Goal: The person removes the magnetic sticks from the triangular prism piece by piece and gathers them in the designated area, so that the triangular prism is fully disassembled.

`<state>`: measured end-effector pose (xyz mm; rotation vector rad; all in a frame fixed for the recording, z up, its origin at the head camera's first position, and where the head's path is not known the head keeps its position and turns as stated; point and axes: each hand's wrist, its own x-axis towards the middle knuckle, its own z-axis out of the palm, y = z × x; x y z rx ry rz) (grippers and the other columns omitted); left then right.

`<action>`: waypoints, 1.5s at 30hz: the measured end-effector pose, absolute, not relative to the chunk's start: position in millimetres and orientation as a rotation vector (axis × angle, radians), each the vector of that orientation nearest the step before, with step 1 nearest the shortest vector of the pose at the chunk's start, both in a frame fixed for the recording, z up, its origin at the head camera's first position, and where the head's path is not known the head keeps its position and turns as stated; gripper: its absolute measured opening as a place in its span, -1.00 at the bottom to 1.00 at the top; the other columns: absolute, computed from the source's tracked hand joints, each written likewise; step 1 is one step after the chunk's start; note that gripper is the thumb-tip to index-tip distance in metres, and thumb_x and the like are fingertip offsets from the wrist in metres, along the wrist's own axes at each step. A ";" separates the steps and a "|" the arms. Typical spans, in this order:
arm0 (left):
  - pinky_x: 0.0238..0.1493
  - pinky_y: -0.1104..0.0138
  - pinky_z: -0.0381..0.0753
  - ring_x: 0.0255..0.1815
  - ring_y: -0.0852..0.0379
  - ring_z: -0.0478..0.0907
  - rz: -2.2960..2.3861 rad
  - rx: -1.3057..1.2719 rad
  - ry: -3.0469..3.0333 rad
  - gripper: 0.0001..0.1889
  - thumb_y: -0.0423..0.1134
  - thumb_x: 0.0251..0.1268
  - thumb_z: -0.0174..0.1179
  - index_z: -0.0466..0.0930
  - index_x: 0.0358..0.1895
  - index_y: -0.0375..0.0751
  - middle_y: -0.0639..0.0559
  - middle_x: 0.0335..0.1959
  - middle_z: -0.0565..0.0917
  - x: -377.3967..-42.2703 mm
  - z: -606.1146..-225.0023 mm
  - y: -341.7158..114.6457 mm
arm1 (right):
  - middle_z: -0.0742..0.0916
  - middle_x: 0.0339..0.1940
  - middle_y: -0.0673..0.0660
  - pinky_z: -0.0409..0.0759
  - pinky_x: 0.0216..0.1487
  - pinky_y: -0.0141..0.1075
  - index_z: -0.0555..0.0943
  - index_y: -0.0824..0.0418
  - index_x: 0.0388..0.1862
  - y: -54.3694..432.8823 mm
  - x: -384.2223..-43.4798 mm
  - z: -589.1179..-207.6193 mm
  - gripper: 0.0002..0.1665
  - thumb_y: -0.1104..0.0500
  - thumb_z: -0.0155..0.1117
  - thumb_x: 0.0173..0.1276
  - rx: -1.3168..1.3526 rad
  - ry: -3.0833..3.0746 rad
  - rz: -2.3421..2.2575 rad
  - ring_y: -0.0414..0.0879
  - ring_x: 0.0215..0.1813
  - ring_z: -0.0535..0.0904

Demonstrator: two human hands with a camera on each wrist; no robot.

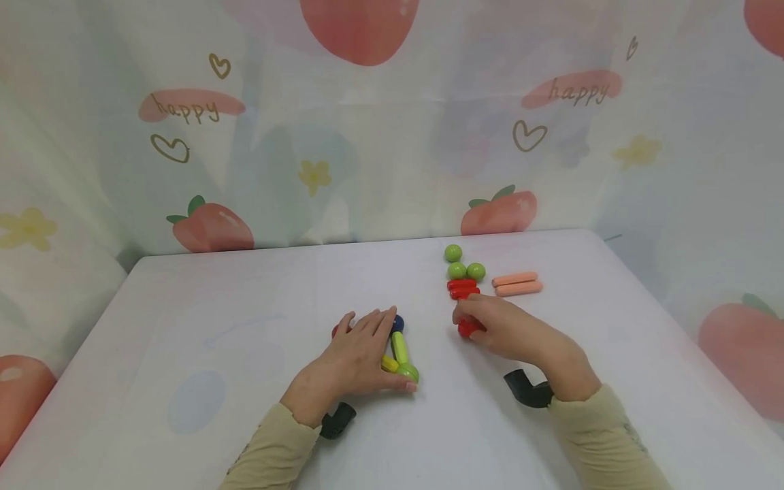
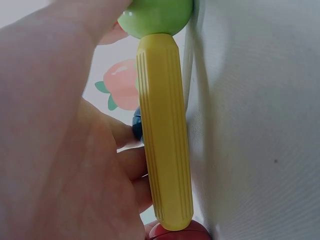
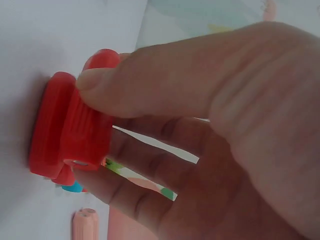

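My left hand rests spread over a frame of toy rods and balls, fingers extended and thumb beside the green ball. Around it show a blue ball, a lime rod and a yellow rod. In the left wrist view the yellow rod runs between the green ball and a red ball. My right hand pinches a red rod between thumb and fingers. Another red rod lies right beside it.
Beyond my right hand, red rods lie side by side, with three green balls behind them. To their right are two pink rods. A patterned cloth hangs behind the white table. Black pieces show at both wrists.
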<state>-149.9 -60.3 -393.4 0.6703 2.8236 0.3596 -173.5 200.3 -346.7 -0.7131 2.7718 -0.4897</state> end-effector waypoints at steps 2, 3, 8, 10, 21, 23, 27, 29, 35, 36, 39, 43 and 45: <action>0.56 -0.17 -0.06 0.59 -0.04 0.11 0.360 0.669 2.822 0.25 0.57 -0.05 0.20 -0.08 0.61 -0.11 -0.04 0.58 0.18 -150.1 -393.3 -60.0 | 0.64 -0.20 -0.01 0.65 -0.03 -0.19 0.61 0.12 -0.09 200.6 -174.1 -347.5 -0.75 0.37 0.31 0.30 -0.698 2.762 -0.483 -0.11 -0.10 0.52; 0.56 -0.18 -0.06 0.59 -0.04 0.11 0.360 0.668 2.822 0.25 0.57 -0.05 0.20 -0.08 0.61 -0.12 -0.04 0.58 0.18 -150.2 -393.2 -59.9 | 0.63 -0.20 -0.01 0.65 -0.04 -0.20 0.61 0.12 -0.11 200.7 -174.3 -348.0 -0.75 0.37 0.32 0.30 -0.694 2.758 -0.482 -0.11 -0.11 0.52; 0.55 -0.18 -0.05 0.59 -0.04 0.11 0.359 0.672 2.825 0.25 0.57 -0.05 0.19 -0.08 0.60 -0.12 -0.05 0.58 0.18 -150.3 -393.5 -59.8 | 0.60 -0.23 0.01 0.63 -0.09 -0.24 0.60 0.10 -0.16 201.4 -174.2 -349.5 -0.75 0.39 0.33 0.27 -0.687 2.754 -0.461 -0.11 -0.13 0.51; 0.55 -0.18 -0.04 0.59 -0.04 0.12 0.358 0.676 2.828 0.25 0.57 -0.04 0.19 -0.08 0.60 -0.12 -0.04 0.58 0.19 -150.1 -393.5 -59.9 | 0.58 -0.24 0.02 0.63 -0.11 -0.24 0.60 0.09 -0.17 201.2 -174.2 -349.9 -0.73 0.40 0.34 0.25 -0.693 2.756 -0.436 -0.10 -0.13 0.50; 0.55 -0.18 -0.03 0.58 -0.04 0.14 0.370 0.674 2.833 0.25 0.56 -0.05 0.21 -0.07 0.60 -0.13 -0.04 0.57 0.20 -149.1 -393.4 -60.5 | 0.54 -0.24 0.06 0.65 -0.14 -0.24 0.59 0.09 -0.20 196.1 -173.2 -354.4 -0.70 0.41 0.40 0.19 -0.691 2.798 -0.348 -0.09 -0.13 0.48; 0.55 -0.18 -0.03 0.58 -0.04 0.14 0.374 0.671 2.832 0.25 0.56 -0.05 0.21 -0.06 0.60 -0.12 -0.05 0.57 0.20 -149.2 -393.3 -60.6 | 0.54 -0.24 0.07 0.65 -0.14 -0.22 0.58 0.09 -0.17 195.3 -173.0 -355.5 -0.67 0.40 0.43 0.17 -0.680 2.808 -0.329 -0.08 -0.11 0.48; 0.55 -0.18 -0.03 0.58 -0.05 0.14 0.375 0.673 2.831 0.25 0.56 -0.05 0.21 -0.06 0.60 -0.12 -0.05 0.57 0.20 -149.2 -393.2 -60.5 | 0.54 -0.21 0.06 0.67 -0.10 -0.18 0.58 0.07 -0.13 194.7 -172.7 -357.8 -0.61 0.39 0.46 0.13 -0.670 2.836 -0.279 -0.04 -0.04 0.46; 0.55 -0.18 -0.02 0.57 -0.05 0.15 0.372 0.676 2.831 0.25 0.56 -0.05 0.21 -0.06 0.60 -0.13 -0.05 0.57 0.21 -149.2 -393.0 -60.4 | 0.54 -0.21 0.06 0.66 -0.08 -0.16 0.58 0.06 -0.15 195.0 -172.5 -358.5 -0.62 0.39 0.47 0.13 -0.671 2.853 -0.260 -0.03 -0.03 0.46; 0.54 -0.17 0.00 0.56 -0.05 0.16 0.359 0.681 2.837 0.25 0.57 -0.05 0.20 -0.06 0.60 -0.13 -0.06 0.56 0.22 -149.4 -392.5 -60.0 | 0.56 -0.17 0.08 0.65 -0.02 -0.10 0.58 0.06 -0.18 195.2 -171.9 -358.1 -0.60 0.44 0.46 0.09 -0.676 2.879 -0.231 0.01 0.00 0.46; 0.54 -0.17 0.00 0.56 -0.04 0.16 0.358 0.680 2.837 0.25 0.56 -0.05 0.20 -0.06 0.60 -0.13 -0.05 0.56 0.22 -149.5 -392.6 -60.0 | 0.57 -0.17 0.08 0.65 -0.01 -0.09 0.58 0.06 -0.18 195.1 -172.1 -358.1 -0.59 0.44 0.46 0.09 -0.675 2.879 -0.230 0.02 0.01 0.45; 0.54 -0.18 0.00 0.56 -0.05 0.17 0.358 0.668 2.835 0.25 0.56 -0.06 0.21 -0.06 0.60 -0.12 -0.05 0.56 0.22 -149.1 -392.5 -59.5 | 0.57 -0.15 0.08 0.65 -0.01 -0.09 0.57 0.05 -0.17 194.9 -172.2 -358.1 -0.58 0.43 0.47 0.09 -0.674 2.880 -0.223 0.02 0.01 0.45; 0.53 -0.20 0.02 0.56 -0.06 0.17 0.364 0.647 2.838 0.26 0.57 -0.07 0.21 -0.06 0.60 -0.13 -0.06 0.56 0.23 -148.1 -393.2 -58.3 | 0.57 -0.17 0.08 0.61 -0.02 -0.08 0.58 0.07 -0.11 195.1 -171.9 -358.4 -0.58 0.39 0.48 0.11 -0.697 2.881 -0.249 0.00 -0.02 0.46; 0.52 -0.19 0.05 0.55 -0.06 0.18 0.369 0.637 2.838 0.26 0.56 -0.07 0.22 -0.06 0.60 -0.13 -0.07 0.56 0.23 -147.9 -393.8 -57.6 | 0.57 -0.18 0.07 0.61 -0.03 -0.10 0.58 0.08 -0.07 195.0 -171.7 -358.1 -0.59 0.37 0.46 0.14 -0.710 2.881 -0.289 -0.01 -0.04 0.46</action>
